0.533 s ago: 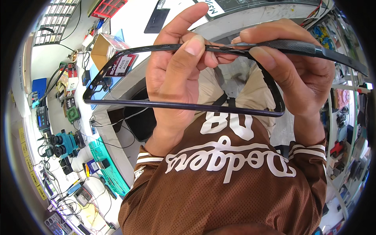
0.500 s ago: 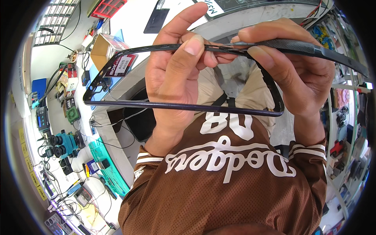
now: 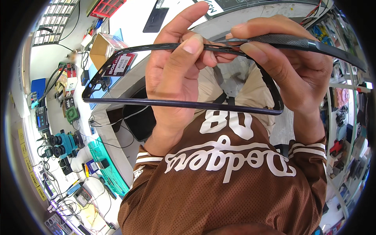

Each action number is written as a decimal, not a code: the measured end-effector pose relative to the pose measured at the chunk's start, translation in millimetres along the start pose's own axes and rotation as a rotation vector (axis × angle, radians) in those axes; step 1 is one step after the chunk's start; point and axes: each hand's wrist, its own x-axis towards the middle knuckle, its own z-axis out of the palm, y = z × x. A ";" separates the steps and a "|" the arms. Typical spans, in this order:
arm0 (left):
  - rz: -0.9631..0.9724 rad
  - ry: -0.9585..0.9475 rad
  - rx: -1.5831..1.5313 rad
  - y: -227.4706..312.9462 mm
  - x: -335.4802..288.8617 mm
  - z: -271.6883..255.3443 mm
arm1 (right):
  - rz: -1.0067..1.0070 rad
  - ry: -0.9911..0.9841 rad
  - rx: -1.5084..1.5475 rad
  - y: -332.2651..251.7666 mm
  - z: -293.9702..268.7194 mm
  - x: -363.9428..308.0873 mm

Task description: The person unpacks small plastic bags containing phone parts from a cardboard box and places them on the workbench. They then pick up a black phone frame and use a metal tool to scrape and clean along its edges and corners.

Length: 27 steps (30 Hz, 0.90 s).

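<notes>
A thin black phone mid-frame (image 3: 184,104), an empty rectangular surround, is held up in front of my body. My left hand (image 3: 172,74) pinches its far long edge between thumb and fingers, with the index finger stretched away. My right hand (image 3: 291,64) is closed on black tweezers (image 3: 282,40) with a cross-hatched grip, their back end pointing right. The thin tips reach the far edge of the frame just right of my left thumb. Whether they touch it or grip anything there, I cannot tell.
On the white bench at left stand an open cardboard box (image 3: 102,49), a teal microscope (image 3: 64,144) and a green mat (image 3: 109,166) among loose cables. A dark flat phone panel (image 3: 156,18) lies at the far side. Crowded shelves (image 3: 344,117) line the right.
The tweezers and my right hand have shifted slightly left and up along the far edge. My left hand keeps its hold on the frame, which has barely moved.
</notes>
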 end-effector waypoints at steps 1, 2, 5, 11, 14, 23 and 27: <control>0.012 0.001 -0.001 -1.6 0.0 -0.4 | 0.027 0.017 0.027 -0.4 2.2 -0.6; 0.006 0.007 -0.023 -1.0 -0.2 0.3 | 0.059 0.044 0.087 0.7 3.5 -1.9; -0.013 -0.053 -0.025 0.8 2.1 -1.8 | 0.103 0.081 0.190 4.0 4.2 -3.9; -0.064 -0.026 -0.093 6.3 1.6 5.1 | 0.052 0.009 0.042 1.8 -4.2 -3.1; -0.068 -0.024 -0.114 8.8 2.5 5.0 | 0.062 0.021 0.052 0.7 0.2 0.4; 0.101 -0.269 0.073 -4.8 8.6 -24.7 | 0.073 0.012 0.084 -1.3 -1.0 0.8; 0.115 -0.243 0.105 -4.7 5.6 -22.2 | -0.028 -0.065 0.015 1.1 -2.7 5.6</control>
